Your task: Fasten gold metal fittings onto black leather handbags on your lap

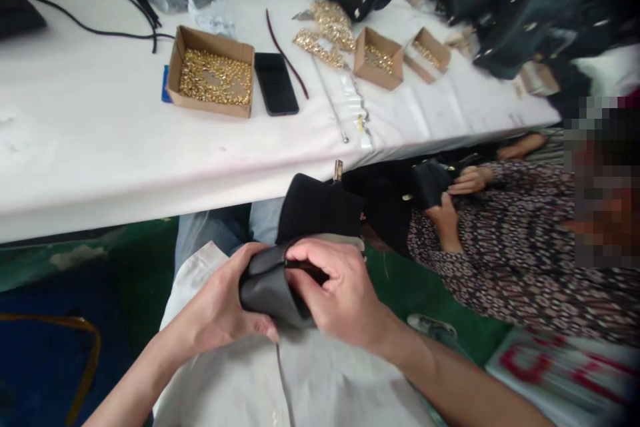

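A small black leather bag [267,287] is held against my lap, its opening facing right. My left hand [220,297] wraps round its left end, thumb below and fingers above. With my right hand [340,287] I grip the rim of the opening; the thumb reaches inside, and the fingertips are partly hidden. Beyond my hands a stiff black flap [317,207] stands up, with a gold-coloured metal clasp [339,171] at its top corner. Whether flap and bag are one piece I cannot tell.
On the white-covered table [125,153] are a cardboard box of gold-coloured studs [215,77], a phone [277,83], a thin metal rod [333,103], bagged studs [330,27] and smaller boxes [379,59]. A co-worker [505,233] sits at right, holding a black piece.
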The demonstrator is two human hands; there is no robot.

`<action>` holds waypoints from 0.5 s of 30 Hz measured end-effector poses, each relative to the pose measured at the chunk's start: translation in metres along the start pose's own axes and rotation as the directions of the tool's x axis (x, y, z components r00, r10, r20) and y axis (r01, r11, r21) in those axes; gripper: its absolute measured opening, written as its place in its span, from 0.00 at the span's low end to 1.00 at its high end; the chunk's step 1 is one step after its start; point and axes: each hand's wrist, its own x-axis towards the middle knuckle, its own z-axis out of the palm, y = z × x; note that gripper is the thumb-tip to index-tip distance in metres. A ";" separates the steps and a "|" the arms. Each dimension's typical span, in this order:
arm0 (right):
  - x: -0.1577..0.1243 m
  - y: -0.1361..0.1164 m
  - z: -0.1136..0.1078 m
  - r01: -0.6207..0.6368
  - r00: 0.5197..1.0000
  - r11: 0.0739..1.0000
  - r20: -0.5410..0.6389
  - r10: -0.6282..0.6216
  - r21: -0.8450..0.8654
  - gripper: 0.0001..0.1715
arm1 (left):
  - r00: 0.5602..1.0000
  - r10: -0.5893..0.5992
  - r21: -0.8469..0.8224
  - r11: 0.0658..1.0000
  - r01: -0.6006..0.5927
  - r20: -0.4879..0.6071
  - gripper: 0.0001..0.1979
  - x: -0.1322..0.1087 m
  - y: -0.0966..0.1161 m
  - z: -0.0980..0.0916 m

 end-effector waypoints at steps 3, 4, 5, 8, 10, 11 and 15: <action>-0.003 -0.007 0.004 0.153 0.988 0.988 0.021 -0.153 0.016 0.09 | 0.995 0.069 0.178 0.982 -0.056 -0.067 0.50 -0.003 -0.003 -0.004; -0.002 -0.007 0.005 0.213 0.977 0.977 0.021 -0.213 0.004 0.08 | 0.991 0.105 0.222 0.971 -0.085 -0.079 0.45 -0.003 -0.005 -0.005; -0.002 -0.007 0.007 0.270 0.963 0.963 0.017 -0.270 -0.024 0.07 | 0.986 0.143 0.259 0.959 -0.116 -0.087 0.41 -0.003 -0.007 -0.007; 0.000 -0.002 0.012 0.394 0.918 0.905 0.028 -0.395 -0.158 0.05 | 0.964 0.227 0.343 0.924 -0.168 -0.140 0.33 -0.002 -0.013 -0.014; 0.000 0.002 0.016 0.408 0.912 0.879 0.064 -0.405 -0.247 0.05 | 0.959 0.224 0.362 0.920 -0.149 -0.175 0.30 0.000 -0.017 -0.018; 0.001 0.004 0.017 0.394 0.919 0.874 0.089 -0.385 -0.284 0.05 | 0.959 0.215 0.357 0.924 -0.137 -0.187 0.29 0.000 -0.020 -0.019; 0.001 0.008 0.004 0.364 0.921 0.870 0.265 -0.285 -0.331 0.05 | 0.952 0.212 0.318 0.938 -0.135 -0.222 0.28 0.001 -0.033 -0.021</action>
